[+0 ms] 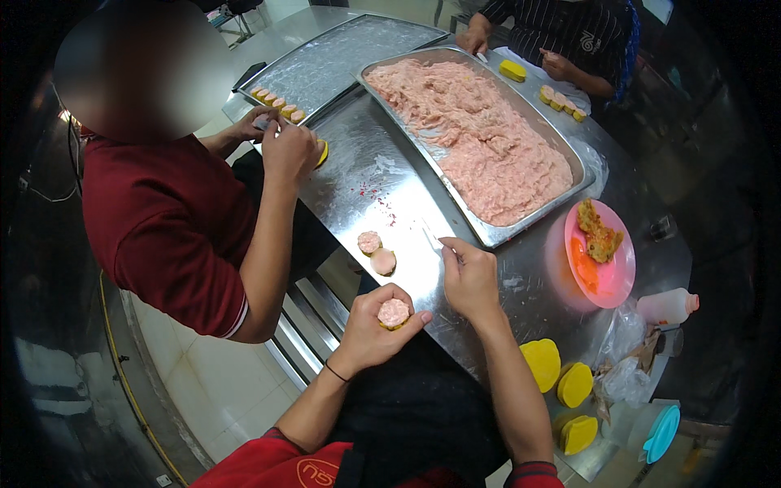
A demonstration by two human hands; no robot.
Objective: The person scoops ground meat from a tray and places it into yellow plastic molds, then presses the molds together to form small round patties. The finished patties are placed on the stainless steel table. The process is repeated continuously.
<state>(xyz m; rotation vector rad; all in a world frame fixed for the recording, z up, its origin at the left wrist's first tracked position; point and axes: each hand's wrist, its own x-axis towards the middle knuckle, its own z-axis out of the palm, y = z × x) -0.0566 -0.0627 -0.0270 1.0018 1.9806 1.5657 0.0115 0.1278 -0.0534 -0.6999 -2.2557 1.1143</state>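
— Where does the head view look from?
— From the wearer's head, tipped down and forward, with the left hand (368,332) and right hand (473,281) near, just below centre.
— And how far does it reach?
— Wide: across the steel table (411,195) to a co-worker (553,32) farther off at top right, straight edges curving toward a dark, rounded rim.

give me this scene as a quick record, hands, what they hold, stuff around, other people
left hand: curled around a meat-filled yellow wrapper
right hand: holding a thin tool, exact kind unclear
near the hands: two filled wrappers on the steel table
beyond: metal tray of pink minced meat
right side: yellow wrapper stacks, pink dish
other people: one left in maroon, one across in stripes
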